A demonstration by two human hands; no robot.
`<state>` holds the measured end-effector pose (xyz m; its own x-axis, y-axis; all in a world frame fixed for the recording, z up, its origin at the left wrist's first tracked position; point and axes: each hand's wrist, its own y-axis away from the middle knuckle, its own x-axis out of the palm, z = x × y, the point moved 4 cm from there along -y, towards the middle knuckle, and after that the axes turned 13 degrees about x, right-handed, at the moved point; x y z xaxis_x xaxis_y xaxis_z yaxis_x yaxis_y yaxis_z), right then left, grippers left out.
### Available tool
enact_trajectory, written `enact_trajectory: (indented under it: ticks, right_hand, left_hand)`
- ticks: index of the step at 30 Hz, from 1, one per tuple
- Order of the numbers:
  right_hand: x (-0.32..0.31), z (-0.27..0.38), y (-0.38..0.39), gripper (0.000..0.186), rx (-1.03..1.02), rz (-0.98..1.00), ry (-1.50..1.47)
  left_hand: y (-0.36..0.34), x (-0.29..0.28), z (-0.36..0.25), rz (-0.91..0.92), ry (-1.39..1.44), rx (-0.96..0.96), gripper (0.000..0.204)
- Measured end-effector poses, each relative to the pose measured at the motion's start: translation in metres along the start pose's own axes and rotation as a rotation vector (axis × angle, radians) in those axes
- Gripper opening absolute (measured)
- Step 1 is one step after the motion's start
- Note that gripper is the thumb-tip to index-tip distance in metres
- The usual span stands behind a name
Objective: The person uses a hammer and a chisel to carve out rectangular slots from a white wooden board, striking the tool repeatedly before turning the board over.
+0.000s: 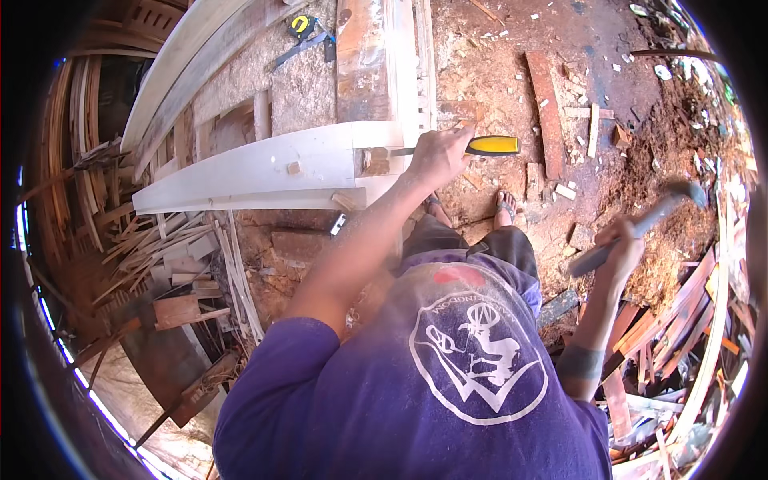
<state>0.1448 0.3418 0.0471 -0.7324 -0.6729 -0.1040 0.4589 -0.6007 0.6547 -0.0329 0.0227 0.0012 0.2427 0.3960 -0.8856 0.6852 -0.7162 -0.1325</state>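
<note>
From the head camera, your left hand [436, 154] is wrapped tight around a chisel [464, 147] with a yellow and black handle, its blade laid flat and pointing left into a notch cut in the pale timber beam [256, 164]. The beam lies across a sawdust-covered workbench [300, 88], and the blade tip sits right at the squared recess near the beam's right end. Your right hand [618, 244] is clenched on the handle of a hammer [636, 228], raised out to the right and well apart from the chisel — the head is blurred, so the swing seems to be under way.

By the look of it you are mid-stroke in chopping out the joint. The blow calls for the hammer face to land square on the yellow butt, with the chisel kept level so the edge does not dive or skate out of the notch.

A tape measure [300, 24] rests at the far end of the bench; offcuts and chips litter the dirt floor [560, 72] around your sandalled feet [504, 208].
</note>
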Motion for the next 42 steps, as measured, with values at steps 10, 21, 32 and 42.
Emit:
enact_trajectory:
  ticks: [10,21,32,42]
  right_hand:
    - [0.048,-0.036,0.023,0.013,0.143,0.257,0.308]
    - [0.076,-0.087,0.033,0.020,0.145,0.489,0.466]
    - [0.115,-0.095,0.063,0.036,-0.062,0.465,0.927]
    - [0.068,-0.023,0.026,0.011,0.069,0.327,0.583]
  left_hand:
    - [0.006,-0.001,0.010,0.061,-0.069,0.010,0.043]
    - [0.030,0.006,0.022,0.202,0.042,-0.076,0.032]
    - [0.038,0.013,0.027,0.262,0.036,-0.057,0.029]
    - [0.093,-0.088,0.046,-0.217,0.460,-0.113,0.006]
